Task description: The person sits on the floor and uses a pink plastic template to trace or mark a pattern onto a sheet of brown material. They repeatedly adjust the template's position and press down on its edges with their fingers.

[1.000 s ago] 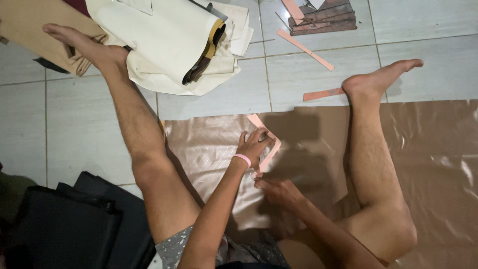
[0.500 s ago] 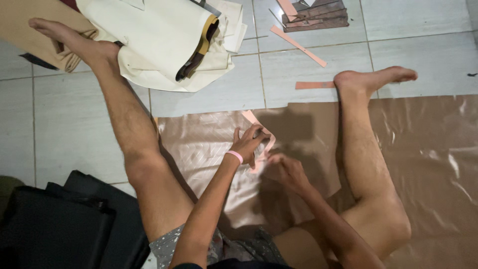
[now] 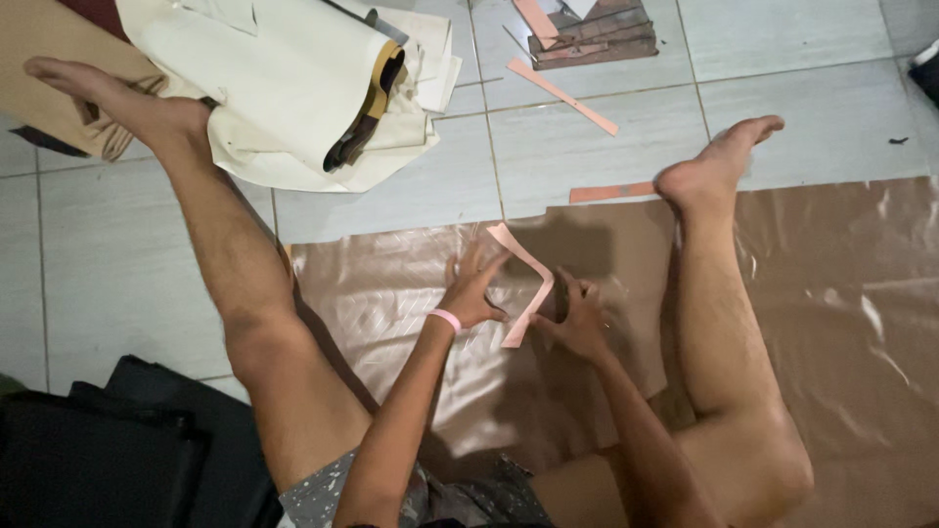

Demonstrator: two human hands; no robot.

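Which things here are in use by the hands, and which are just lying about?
In use: left hand, right hand, pink angled template, shiny brown sheet.

Lying about: cream material pile, pink strip, short pink strip, brown stack, black bag.

Hidden or cut off, as I see it:
- my right hand [image 3: 577,318]: palm and whatever the curled fingers grip, too dark to tell
- pink angled template [image 3: 523,279]: part under my left hand [image 3: 471,293]
- shiny brown sheet [image 3: 841,323]: runs off right and bottom edges, partly under my legs
- cream roll [image 3: 284,78] and stack of brown pieces [image 3: 592,29]: cut by top edge
- black bag [image 3: 88,450]: cut by left and bottom edges
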